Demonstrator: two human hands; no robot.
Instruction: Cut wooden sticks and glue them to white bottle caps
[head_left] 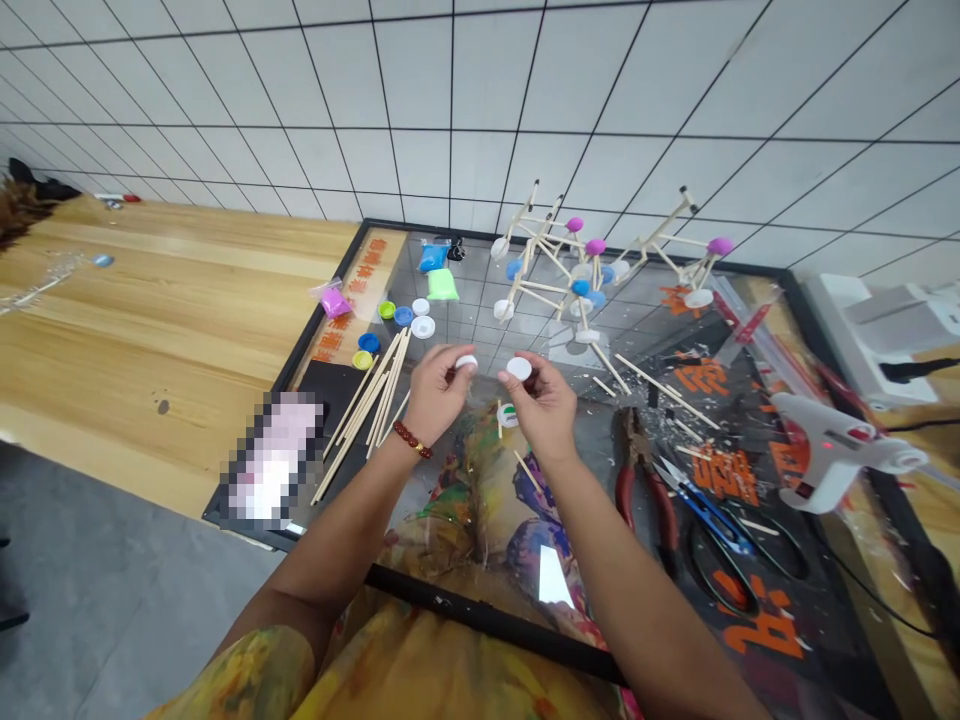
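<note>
Over the glass-topped table, my left hand [441, 385] pinches a small white cap [466, 361] between thumb and fingers. A round white disc [518, 370] is gripped in my right hand [545, 400], a short way to the right and not touching the cap. Just below and between the hands, a white lid with a green mark [508, 415] lies on the glass beside a short stick. Behind the hands stands a stick structure [559, 270] with pink, blue and white joints. Several loose wooden sticks [367, 410] lie left of my left hand.
Small paint cups [403, 317] and bags of blue [433, 256], green [442, 284] and pink clay [334, 299] are at the back left. Pliers [637, 470], scissors [712, 520], a white glue gun [832, 450] and its cord lie at right. A tiled wall rises behind.
</note>
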